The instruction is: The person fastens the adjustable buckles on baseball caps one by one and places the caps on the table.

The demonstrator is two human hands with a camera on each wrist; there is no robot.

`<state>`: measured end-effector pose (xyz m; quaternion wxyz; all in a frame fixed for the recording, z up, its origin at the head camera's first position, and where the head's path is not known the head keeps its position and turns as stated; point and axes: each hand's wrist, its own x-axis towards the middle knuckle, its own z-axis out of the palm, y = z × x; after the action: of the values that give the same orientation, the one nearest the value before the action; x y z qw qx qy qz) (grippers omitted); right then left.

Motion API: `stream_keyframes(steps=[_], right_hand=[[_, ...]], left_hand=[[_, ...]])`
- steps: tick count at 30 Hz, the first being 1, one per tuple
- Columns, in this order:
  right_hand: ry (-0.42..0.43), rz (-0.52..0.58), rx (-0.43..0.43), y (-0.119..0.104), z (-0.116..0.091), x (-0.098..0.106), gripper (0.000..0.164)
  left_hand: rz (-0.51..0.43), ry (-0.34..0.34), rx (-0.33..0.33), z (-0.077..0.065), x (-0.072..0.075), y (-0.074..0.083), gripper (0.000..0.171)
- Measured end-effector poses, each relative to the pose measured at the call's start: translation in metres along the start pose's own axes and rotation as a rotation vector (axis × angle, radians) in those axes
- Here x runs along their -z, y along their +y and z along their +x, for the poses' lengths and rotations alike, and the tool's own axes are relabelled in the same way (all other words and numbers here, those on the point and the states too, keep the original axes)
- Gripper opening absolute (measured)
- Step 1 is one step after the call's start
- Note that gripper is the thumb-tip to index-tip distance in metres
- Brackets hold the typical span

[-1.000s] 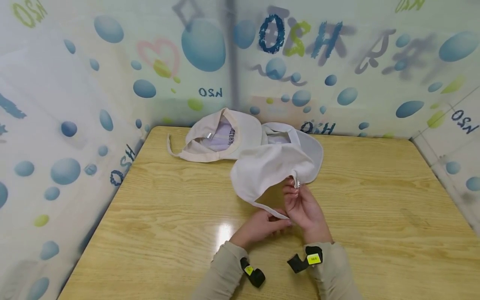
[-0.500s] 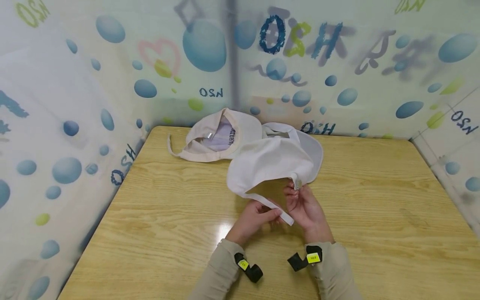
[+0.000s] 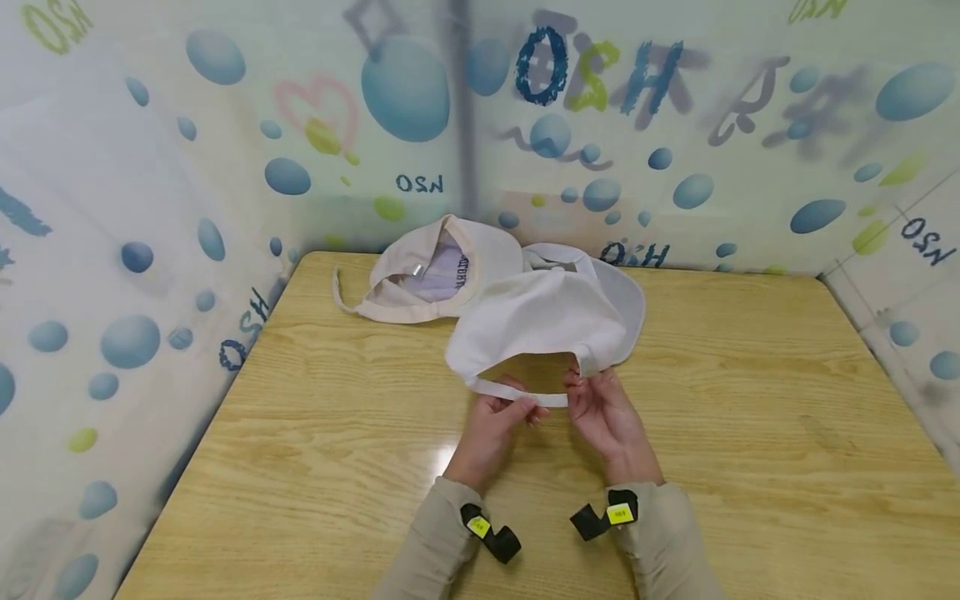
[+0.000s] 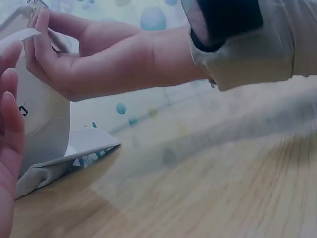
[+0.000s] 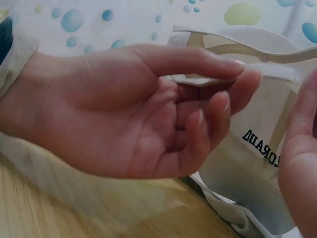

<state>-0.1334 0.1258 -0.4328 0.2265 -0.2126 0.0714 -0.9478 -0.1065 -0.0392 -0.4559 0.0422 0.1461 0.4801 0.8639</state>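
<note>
A white cap (image 3: 536, 321) is held with its back opening toward me. My left hand (image 3: 487, 433) pinches its long back strap (image 3: 553, 401) between thumb and fingers. On the right of the opening, my right hand (image 3: 613, 421) pinches the short tab (image 3: 594, 358). The strap's end lies beside the right fingertips; whether it touches them I cannot tell. In the right wrist view, the right hand (image 5: 143, 114) has thumb and index finger close together, and dark lettering (image 5: 261, 147) shows inside the cap. The left wrist view catches the left fingers (image 4: 11, 134) at its edge.
Behind the held cap, a cream cap (image 3: 408, 300) lies on its side, its loose strap sticking out left. Another white cap (image 3: 630, 308) lies partly hidden at the right. The wooden table (image 3: 322, 467) meets a patterned wall (image 3: 495, 167) at the back.
My left hand has moved up and left, bringing the strap from a downward slant to nearly level, its end toward the right fingers. The right hand stays almost in place; the tab has turned slightly.
</note>
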Motion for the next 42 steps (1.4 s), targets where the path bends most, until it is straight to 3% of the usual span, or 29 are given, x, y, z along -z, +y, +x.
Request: stream_keyframes(steps=[10, 22, 42], right_hand=[[0.078, -0.172, -0.004, 0.0020, 0.0010, 0.0009, 0.021], [0.197, -0.368, -0.050, 0.0030, 0.0004, 0.0021, 0.024], [0.233, -0.461, -0.061, 0.0008, -0.0006, 0.0035, 0.020]], left_hand=[[-0.154, 0.054, -0.031, 0.0010, 0.0021, 0.0048, 0.011], [-0.192, 0.031, -0.045, 0.0016, 0.0046, 0.0054, 0.011], [-0.189, 0.064, -0.041, 0.0027, 0.0060, 0.0050, 0.009]])
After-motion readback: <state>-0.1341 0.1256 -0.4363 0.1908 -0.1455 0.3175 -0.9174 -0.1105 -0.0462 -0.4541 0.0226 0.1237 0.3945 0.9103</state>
